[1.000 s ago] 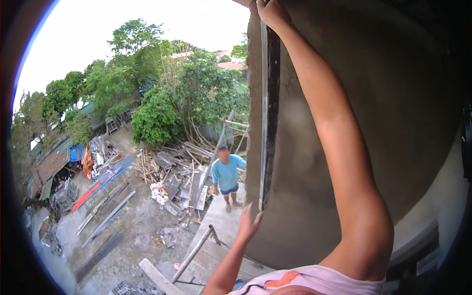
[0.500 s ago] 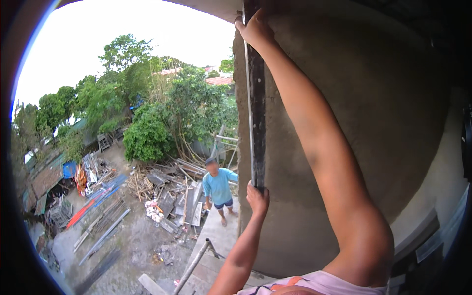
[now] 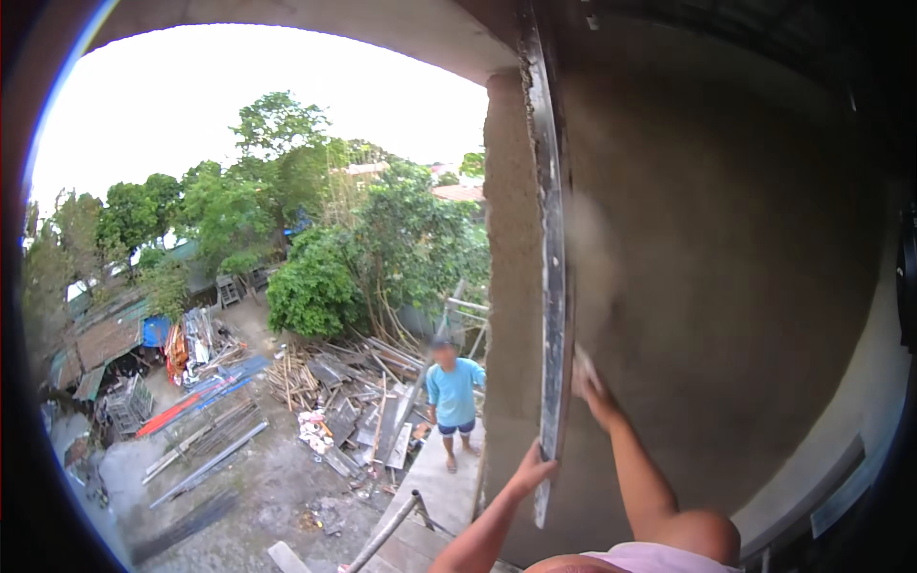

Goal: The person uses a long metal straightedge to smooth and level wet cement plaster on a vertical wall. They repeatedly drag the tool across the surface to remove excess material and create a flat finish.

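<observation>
From here I see the left hand pinching the long bar near its lower end, probably to steady it; the right hand is blurred just beside it, and I can't tell its grip. The bar stands nearly upright along the rough edge of the brown wall, straight and narrow, dark with pale smears and worn patches.

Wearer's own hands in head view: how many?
2: the left hand grips the long bar near its lower end; the right hand, blurred, is just right of the bar, higher up.
</observation>
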Available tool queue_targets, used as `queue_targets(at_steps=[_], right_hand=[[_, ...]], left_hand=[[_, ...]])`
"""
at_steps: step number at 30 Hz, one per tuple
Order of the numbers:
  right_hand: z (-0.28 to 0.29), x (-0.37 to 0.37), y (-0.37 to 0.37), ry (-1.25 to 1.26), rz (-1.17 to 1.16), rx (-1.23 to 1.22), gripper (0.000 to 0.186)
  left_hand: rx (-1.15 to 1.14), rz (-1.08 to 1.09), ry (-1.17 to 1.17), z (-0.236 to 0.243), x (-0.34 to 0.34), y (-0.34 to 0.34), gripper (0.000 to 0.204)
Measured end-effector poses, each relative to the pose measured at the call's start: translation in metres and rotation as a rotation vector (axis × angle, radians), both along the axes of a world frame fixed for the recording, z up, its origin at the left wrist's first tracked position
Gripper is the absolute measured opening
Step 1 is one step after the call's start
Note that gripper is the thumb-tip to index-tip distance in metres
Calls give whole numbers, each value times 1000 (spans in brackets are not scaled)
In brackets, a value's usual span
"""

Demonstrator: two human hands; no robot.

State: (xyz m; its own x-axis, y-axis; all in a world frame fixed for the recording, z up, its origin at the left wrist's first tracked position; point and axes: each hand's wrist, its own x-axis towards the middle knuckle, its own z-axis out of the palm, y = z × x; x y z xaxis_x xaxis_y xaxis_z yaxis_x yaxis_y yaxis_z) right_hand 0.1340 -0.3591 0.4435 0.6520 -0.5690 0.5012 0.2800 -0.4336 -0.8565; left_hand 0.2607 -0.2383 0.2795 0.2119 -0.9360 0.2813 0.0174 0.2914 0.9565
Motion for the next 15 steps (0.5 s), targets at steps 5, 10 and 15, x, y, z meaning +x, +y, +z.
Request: queue_targets(at_steps=[5, 10, 15], right_hand=[[-204, -79, 46, 373, 7, -216, 78], [-171, -44, 95, 355, 55, 11, 60], [-179, -36, 73, 611, -73, -26, 59]], left_hand=[[24, -349, 104, 15, -6, 10, 67], [112, -555, 119, 13, 10, 28, 79], [89, -203, -512, 23, 30, 19, 83]])
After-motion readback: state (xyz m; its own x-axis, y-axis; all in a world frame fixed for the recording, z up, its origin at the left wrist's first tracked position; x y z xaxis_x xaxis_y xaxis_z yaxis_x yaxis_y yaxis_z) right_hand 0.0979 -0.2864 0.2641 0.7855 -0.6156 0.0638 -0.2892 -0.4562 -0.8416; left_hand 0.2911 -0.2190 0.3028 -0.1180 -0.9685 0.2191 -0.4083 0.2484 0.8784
